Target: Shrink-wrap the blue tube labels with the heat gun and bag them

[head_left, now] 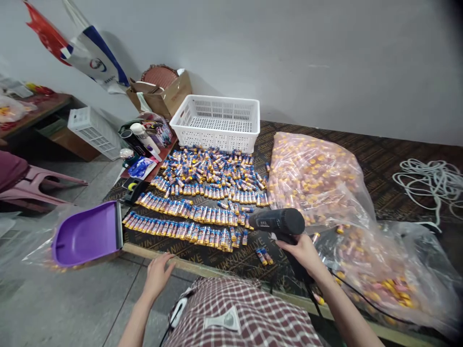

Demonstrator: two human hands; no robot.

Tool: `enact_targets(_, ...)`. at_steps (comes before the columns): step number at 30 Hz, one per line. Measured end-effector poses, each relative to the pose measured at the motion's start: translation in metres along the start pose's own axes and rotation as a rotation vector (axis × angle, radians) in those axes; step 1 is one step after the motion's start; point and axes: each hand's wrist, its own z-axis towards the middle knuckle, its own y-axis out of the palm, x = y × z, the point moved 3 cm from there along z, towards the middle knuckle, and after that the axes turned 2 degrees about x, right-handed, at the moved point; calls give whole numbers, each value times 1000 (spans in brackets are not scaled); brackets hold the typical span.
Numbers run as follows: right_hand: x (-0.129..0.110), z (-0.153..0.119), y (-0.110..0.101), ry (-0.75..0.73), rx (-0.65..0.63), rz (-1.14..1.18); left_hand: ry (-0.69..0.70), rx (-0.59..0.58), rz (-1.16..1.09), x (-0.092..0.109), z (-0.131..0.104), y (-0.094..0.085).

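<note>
My right hand [306, 255] is wrapped round the handle of a black hair dryer [277, 221], its barrel pointing left over the table. Small tubes with blue and yellow ends stand in long rows [181, 229] in front of the barrel, and more lie in a loose heap [213, 168] behind them. A few tubes [264, 256] lie apart below the dryer. My left hand [159, 273] holds nothing; it hovers or rests at the table's front edge, fingers apart, below the left part of the rows.
A white plastic basket [217, 137] stands at the back. Clear bags [314, 178] of pink and yellow pieces lie on the right, near coiled white rope [434, 183]. A purple dustpan [88, 233] is at the left edge, with a tape dispenser [133, 190] beyond. The dryer's cord [361, 295] trails right.
</note>
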Motion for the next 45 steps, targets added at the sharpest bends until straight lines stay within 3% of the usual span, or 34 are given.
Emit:
enact_targets(4, 14, -7, -11, 41, 56, -12, 28, -13, 1, 11, 8, -1)
enact_targets(11, -27, 5, 40, -70, -87, 116, 76, -3, 8, 26, 21, -12)
enact_targets(15, -43, 10, 54, -89, -131, 223, 182, 27, 26, 55, 46, -22)
enact_targets(20, -25, 5, 27, 25, -22, 209, 476, 22, 111, 130, 98, -25)
enact_targets(24, -5, -6, -8, 125, 126, 141, 802, -65, 231, 182, 135, -2)
enact_targets(26, 2, -13, -22, 178, 178, 115, 963, -153, 266, 192, 149, 16)
enact_targets(29, 8, -20, -34, 208, 237, 114, 1119, -262, 267, 189, 165, 37)
enact_targets(33, 13, -22, -37, 256, 277, 134, 1214, -297, 183, 179, 185, 46)
enact_targets(36, 15, -15, -31, 289, 251, 122, 1167, -274, 173, 186, 213, 39)
enact_targets(38, 14, -7, -24, 293, 225, 83, 991, -134, 178, 196, 240, 26)
enact_targets(41, 9, 6, -7, 255, 174, 72, 699, 146, 168, 208, 274, -7)
enact_targets(45, -1, 21, 23, 198, 73, 159, 559, 298, 137, 203, 288, -52)
